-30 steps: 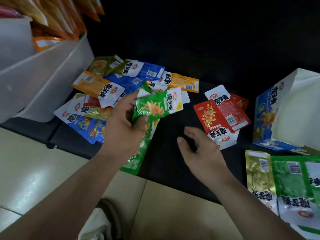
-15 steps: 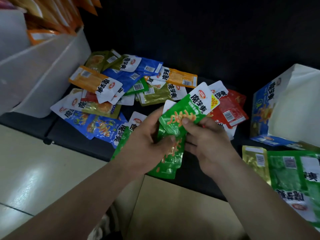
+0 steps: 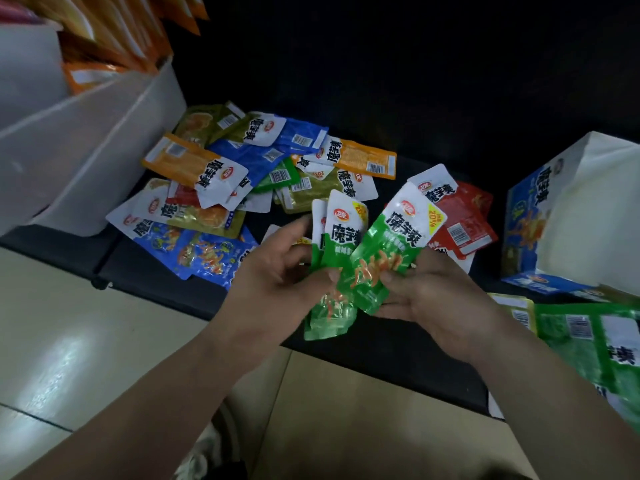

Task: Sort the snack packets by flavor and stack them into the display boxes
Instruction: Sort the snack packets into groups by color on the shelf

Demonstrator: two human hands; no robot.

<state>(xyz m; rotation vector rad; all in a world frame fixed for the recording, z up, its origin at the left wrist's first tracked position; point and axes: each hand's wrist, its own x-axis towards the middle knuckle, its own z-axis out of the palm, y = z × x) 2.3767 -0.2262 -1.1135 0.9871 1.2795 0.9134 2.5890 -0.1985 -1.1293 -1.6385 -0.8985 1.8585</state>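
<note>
Both hands hold green snack packets above the front edge of the black surface. My left hand [image 3: 277, 271] grips a small fan of green packets [image 3: 337, 244] from the left. My right hand [image 3: 429, 292] pinches the front green packet [image 3: 391, 251] with thumb on top. Behind them lies a mixed pile of packets [image 3: 242, 174]: orange, blue, olive, green. Red packets [image 3: 460, 216] lie to the right of the held ones. A blue display box [image 3: 530, 220] stands at the right with its white inside facing me.
A white bin [image 3: 90, 140] with orange packets standing in it sits at the upper left. Green and gold packets [image 3: 581, 341] are laid out at the lower right. The black surface [image 3: 381, 348] ends at a pale tiled floor [image 3: 86, 341] close to me.
A second ago my left hand alone held the green packets and my right hand was free. My right hand has since taken hold of the front packet, and the packets are now fanned upright.
</note>
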